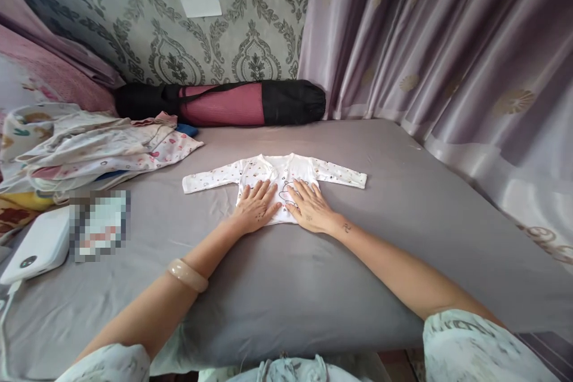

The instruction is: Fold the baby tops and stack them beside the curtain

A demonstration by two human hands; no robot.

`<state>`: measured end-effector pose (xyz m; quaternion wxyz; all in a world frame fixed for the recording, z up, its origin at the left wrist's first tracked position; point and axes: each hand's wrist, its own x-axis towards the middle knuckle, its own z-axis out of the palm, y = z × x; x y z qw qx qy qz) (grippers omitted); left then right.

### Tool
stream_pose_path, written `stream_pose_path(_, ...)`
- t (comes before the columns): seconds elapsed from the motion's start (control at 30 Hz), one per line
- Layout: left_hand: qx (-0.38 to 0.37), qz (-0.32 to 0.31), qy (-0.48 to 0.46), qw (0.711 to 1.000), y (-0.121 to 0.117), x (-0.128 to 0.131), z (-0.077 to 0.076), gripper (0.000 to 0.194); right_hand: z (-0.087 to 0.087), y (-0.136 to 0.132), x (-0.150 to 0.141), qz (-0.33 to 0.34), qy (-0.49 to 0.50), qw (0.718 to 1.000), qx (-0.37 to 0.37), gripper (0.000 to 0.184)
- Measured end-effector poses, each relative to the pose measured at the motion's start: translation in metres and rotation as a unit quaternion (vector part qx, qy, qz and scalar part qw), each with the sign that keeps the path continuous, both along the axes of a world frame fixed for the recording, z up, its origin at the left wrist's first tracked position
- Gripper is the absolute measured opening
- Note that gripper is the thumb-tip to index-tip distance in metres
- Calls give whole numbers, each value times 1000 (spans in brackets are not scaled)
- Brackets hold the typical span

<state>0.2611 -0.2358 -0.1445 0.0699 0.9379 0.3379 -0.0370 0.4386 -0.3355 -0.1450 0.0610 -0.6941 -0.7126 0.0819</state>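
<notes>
A small white baby shirt [280,168] with a fine print lies spread out on the grey sheet, both long sleeves stretched to the sides. My left hand [257,206] rests flat on the left half of its body, fingers spread. On the right half, my right hand [310,206] also lies flat with its fingers apart, partly covering a line drawing on the cloth. Neither hand grips the fabric. The shirt's lower hem shows between and below the hands.
A heap of printed clothes [98,143] lies at the left. Nearer stand a white power bank [40,245] with a cable and a blurred-out item [102,224]. A rolled pink mat in a black bag [224,102] lies along the wall. Purple curtains [425,42] hang at the right.
</notes>
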Motion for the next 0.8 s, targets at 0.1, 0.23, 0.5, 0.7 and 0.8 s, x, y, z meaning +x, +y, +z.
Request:
stream_pose_path(0.1,-1,-7,4,1000,1,0,3,65,2,1,3,3,33,999,-7,64)
stream_pose_path(0.23,19,-15,-32,999,9,9,13,52,10,11,26,-2,154,988,19,56)
stream_pose_path(0.5,23,-68,-149,986,26,86,14,32,11,41,82,-134,60,988,43,49)
stream_pose_path(0.7,-27,-112,-184,976,27,124,2,31,3,17,87,-107,39,993,39,50)
stream_pose_path(0.8,-33,-83,-180,980,23,127,3,23,8,2,108,-120,40,990,62,40)
